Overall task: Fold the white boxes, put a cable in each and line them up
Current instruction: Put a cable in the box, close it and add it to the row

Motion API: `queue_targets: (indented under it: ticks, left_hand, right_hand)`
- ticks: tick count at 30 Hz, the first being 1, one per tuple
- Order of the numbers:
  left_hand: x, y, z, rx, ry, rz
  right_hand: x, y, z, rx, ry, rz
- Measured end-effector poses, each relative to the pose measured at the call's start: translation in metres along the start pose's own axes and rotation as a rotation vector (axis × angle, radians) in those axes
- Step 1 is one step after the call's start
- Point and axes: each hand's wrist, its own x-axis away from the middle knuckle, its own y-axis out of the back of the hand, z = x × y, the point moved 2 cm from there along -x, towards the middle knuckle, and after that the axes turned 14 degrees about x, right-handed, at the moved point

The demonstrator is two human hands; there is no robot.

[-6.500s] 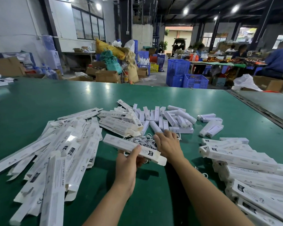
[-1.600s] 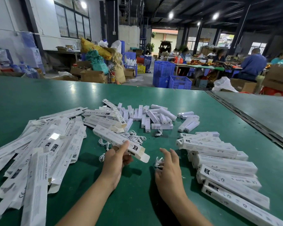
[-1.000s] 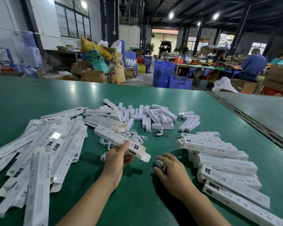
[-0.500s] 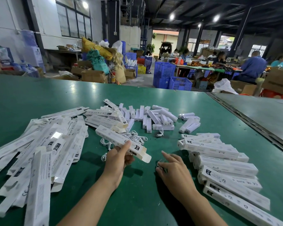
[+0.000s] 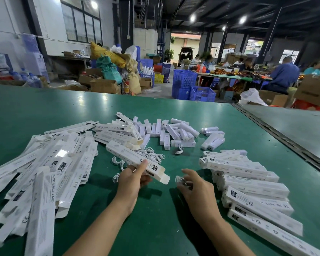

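Cardboard box fills left hand, cable right hand.

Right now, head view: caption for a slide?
Left hand holds an open-ended box; right hand pinches a cable beside it, over the green table.

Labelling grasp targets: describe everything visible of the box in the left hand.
The held box is a long, slim white carton, seemingly cardboard, folded into a tube, with small black print near its near end. That end is open, flap sticking out. It is held slanted over loose white cables, far end up-left. The left hand grips it near the open end, thumb on top. The right hand, pinching a coiled cable, is clear of it.
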Motion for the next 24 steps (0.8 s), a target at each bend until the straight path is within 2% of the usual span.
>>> queue_targets:
  ticks: [5,17,24]
  left_hand:
    - [0.003,-0.004,0.002,-0.076,-0.039,0.025]
    - [0.018,-0.015,-0.002,-0.156,-0.058,0.139]
    - [0.019,-0.016,0.0,-0.205,-0.035,0.191]
  right_hand:
    - [0.008,0.0,0.01,-0.215,0.038,-0.09]
    - [0.007,-0.008,0.01,-0.434,-0.093,0.039]
    - [0.005,-0.012,0.006,-0.694,-0.202,0.096]
